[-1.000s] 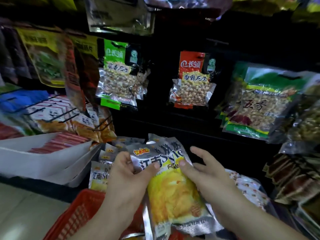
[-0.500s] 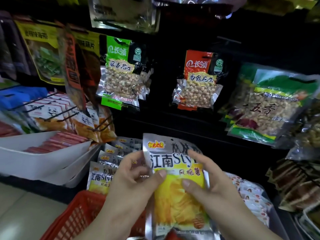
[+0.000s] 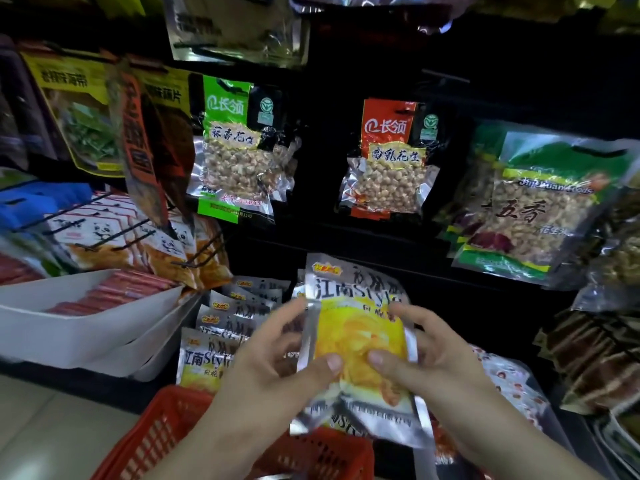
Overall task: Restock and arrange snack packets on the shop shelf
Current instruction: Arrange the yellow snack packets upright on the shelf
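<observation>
The light is dim and flat, and the black shelf (image 3: 381,244) back swallows the gaps between rows in deep shadow. White glare streaks the clear hanging bags (image 3: 235,32) at the top and the silver edge of the yellow snack packet (image 3: 360,337). The fingers (image 3: 287,317) of the left grip (image 3: 273,372) are smeared by motion. Wide-angle bending stretches and softens the right-edge packets (image 3: 616,258). The pale floor (image 3: 52,427) is the brightest patch.
</observation>
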A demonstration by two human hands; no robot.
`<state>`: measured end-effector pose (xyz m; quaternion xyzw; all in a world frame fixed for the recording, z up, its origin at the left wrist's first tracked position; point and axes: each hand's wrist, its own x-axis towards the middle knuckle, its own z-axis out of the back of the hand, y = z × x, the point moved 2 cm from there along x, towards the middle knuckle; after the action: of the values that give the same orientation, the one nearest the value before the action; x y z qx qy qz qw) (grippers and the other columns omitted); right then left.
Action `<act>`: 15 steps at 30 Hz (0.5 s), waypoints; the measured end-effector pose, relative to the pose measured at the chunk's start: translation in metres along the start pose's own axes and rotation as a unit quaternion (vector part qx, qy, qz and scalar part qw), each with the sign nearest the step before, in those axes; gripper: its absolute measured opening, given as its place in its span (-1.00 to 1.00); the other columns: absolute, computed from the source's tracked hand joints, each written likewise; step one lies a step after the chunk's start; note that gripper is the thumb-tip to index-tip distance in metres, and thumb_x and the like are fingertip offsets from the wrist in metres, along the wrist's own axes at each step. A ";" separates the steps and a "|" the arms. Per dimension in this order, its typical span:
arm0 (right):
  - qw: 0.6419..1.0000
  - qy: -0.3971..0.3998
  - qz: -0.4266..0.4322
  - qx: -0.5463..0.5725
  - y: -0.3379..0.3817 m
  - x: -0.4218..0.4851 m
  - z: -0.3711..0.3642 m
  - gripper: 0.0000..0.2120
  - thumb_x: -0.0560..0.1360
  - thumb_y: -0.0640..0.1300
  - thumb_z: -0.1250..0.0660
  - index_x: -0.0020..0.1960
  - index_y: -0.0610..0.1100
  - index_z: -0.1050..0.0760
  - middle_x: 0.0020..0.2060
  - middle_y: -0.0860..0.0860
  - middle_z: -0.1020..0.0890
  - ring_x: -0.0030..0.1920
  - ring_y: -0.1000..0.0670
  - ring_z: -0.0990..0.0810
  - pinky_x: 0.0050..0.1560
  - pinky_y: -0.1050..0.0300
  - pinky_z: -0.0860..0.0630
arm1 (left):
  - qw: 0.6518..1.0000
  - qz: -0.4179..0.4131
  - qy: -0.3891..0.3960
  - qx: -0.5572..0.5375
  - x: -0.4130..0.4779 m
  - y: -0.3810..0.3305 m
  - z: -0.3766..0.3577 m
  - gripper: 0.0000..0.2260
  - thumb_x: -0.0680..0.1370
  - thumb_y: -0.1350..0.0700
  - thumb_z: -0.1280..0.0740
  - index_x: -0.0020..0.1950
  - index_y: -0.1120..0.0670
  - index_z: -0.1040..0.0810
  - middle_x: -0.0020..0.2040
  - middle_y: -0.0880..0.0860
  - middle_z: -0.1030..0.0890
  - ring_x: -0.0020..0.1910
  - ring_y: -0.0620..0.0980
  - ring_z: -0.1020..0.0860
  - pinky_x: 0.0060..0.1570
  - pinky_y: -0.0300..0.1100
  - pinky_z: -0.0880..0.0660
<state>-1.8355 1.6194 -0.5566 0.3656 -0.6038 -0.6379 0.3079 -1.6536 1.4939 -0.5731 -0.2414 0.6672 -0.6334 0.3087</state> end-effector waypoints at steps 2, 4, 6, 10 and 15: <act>0.999 -0.038 0.026 -0.016 0.002 0.001 0.001 -0.45 0.30 -0.10 -0.64 0.26 0.07 -0.58 0.18 0.08 -0.70 0.00 -0.13 -0.76 -0.04 0.05 -0.68 | 0.997 0.012 0.081 0.016 -0.003 0.001 -0.002 -0.26 0.40 0.05 -0.65 0.48 -0.31 -0.42 0.37 -0.20 -0.59 0.17 0.13 -0.69 -0.02 0.09 -0.65; 0.999 -0.019 0.032 -0.010 0.004 -0.001 0.003 -0.44 0.32 -0.10 -0.62 0.28 0.09 -0.59 0.23 0.22 -0.65 0.05 0.00 -0.75 -0.06 0.20 -0.65 | 0.997 0.012 0.073 0.023 -0.004 0.003 -0.001 -0.31 0.44 0.20 -0.62 0.42 -0.32 -0.49 0.41 -0.23 -0.54 -0.01 0.27 -0.72 -0.16 0.13 -0.67; 0.998 0.057 0.012 -0.006 0.004 -0.004 0.002 -0.33 0.33 -0.19 -0.62 0.37 0.16 -0.54 0.26 0.30 -0.61 0.13 0.17 -0.69 0.00 0.26 -0.64 | 0.999 -0.002 0.035 0.029 -0.003 0.003 0.002 -0.37 0.46 0.18 -0.61 0.38 -0.33 -0.51 0.38 -0.24 -0.57 0.00 0.15 -0.73 -0.05 0.10 -0.68; 0.992 0.112 -0.015 -0.052 0.003 -0.005 0.001 -0.24 0.43 -0.39 -0.55 0.43 0.24 -0.48 0.13 0.38 -0.64 -0.03 0.22 -0.71 -0.15 0.23 -0.63 | 0.997 -0.029 0.043 0.057 -0.006 -0.005 0.006 -0.45 0.46 -0.01 -0.57 0.39 -0.28 -0.50 0.25 -0.28 -0.65 0.27 -0.24 -0.59 0.32 -0.08 -0.51; 0.987 0.027 0.019 -0.159 0.002 -0.004 -0.002 -0.22 0.41 -0.22 -0.63 0.40 0.40 -0.43 0.17 0.20 -0.66 -0.08 -0.04 -0.74 -0.17 0.01 -0.69 | 0.995 -0.071 -0.010 0.066 -0.007 -0.002 0.005 -0.39 0.51 0.13 -0.56 0.41 -0.36 -0.46 0.37 -0.32 -0.55 0.34 -0.24 -0.55 0.34 -0.07 -0.53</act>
<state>-1.8318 1.6220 -0.5537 0.3178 -0.4928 -0.7097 0.3906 -1.6457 1.4952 -0.5709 -0.2739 0.6022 -0.6938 0.2847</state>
